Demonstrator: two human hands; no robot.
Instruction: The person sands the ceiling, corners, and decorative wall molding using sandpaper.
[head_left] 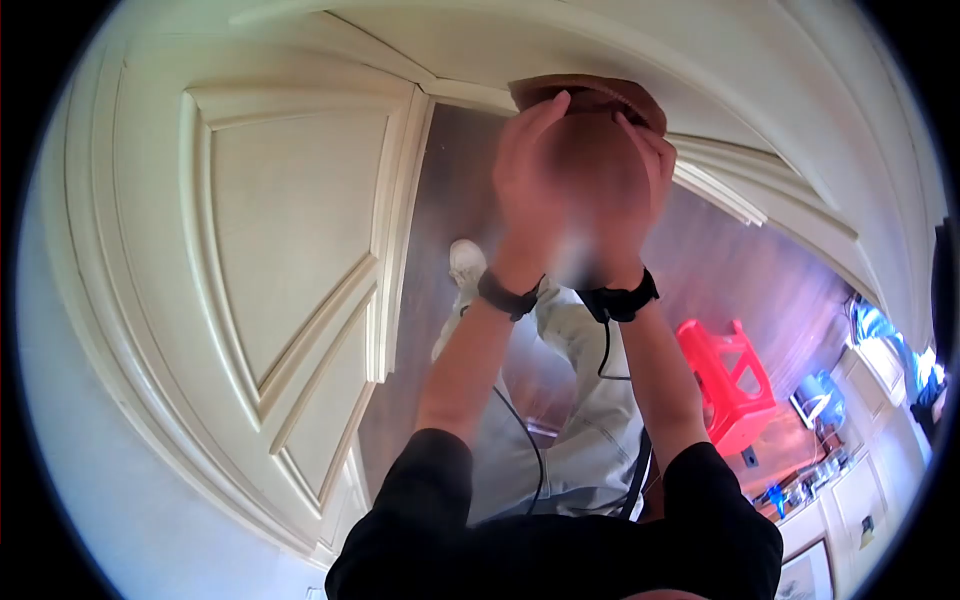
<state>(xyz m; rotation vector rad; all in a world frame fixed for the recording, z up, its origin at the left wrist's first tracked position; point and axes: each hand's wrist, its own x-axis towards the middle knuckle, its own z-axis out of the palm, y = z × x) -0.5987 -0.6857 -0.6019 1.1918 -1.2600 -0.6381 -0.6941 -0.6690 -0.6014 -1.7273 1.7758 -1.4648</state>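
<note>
My left hand (522, 185) and my right hand (652, 180) are raised in front of me, one on each side of a brown, leather-looking thing (636, 97) with a stitched edge. Its upper part spreads out like a flap or brim, and a dark hollow shows under it. I cannot make out its kind, as the part between my palms is blurred. The left fingertips press at its upper left edge, while the right fingers curl round its right side. Dark bands (508, 297) circle both wrists.
A cream panelled door (300, 190) stands at the left, and more cream panelling (800, 150) runs along the top right. On the dark floor are a red plastic stool (745, 425) and a white shoe (466, 256). Black cables (530, 430) hang by my legs.
</note>
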